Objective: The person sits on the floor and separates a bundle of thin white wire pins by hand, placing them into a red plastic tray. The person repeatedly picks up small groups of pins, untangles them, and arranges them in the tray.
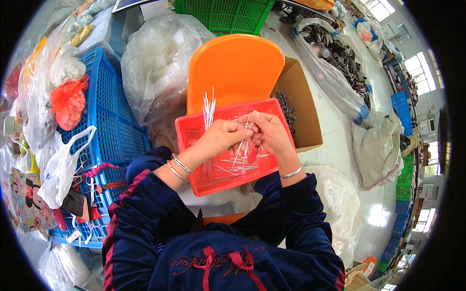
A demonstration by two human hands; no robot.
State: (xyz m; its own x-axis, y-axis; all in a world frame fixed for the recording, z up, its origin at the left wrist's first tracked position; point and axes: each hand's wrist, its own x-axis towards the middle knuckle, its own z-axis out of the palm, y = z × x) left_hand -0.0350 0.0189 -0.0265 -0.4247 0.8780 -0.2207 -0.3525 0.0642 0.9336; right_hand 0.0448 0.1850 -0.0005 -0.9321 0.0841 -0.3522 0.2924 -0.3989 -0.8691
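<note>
1. Over the red tray (206, 188), two hands are meeting, and a few thin white sticks (241, 154) are poking out between them.
2. The left hand (221, 137) is pinching the sticks with its thumb and pointer finger pressed close; its other fingers are mostly hiding, so I cannot tell how they are bending.
3. The right hand (274, 135) is pinching the sticks too, with its thumb and fingertips coming together near the top.
4. A bunch of sticks (208, 110) is standing up at the tray's left side, just beside the left hand.
5. More loose sticks (238, 169) are lying criss-cross in the tray, under the hands.
6. Shiny bracelets (174, 169) are circling the left wrist, and one bracelet (291, 173) is circling the right.
7. An orange chair (235, 65) is standing past the tray, and a brown box (307, 109) is sitting to its right.
</note>
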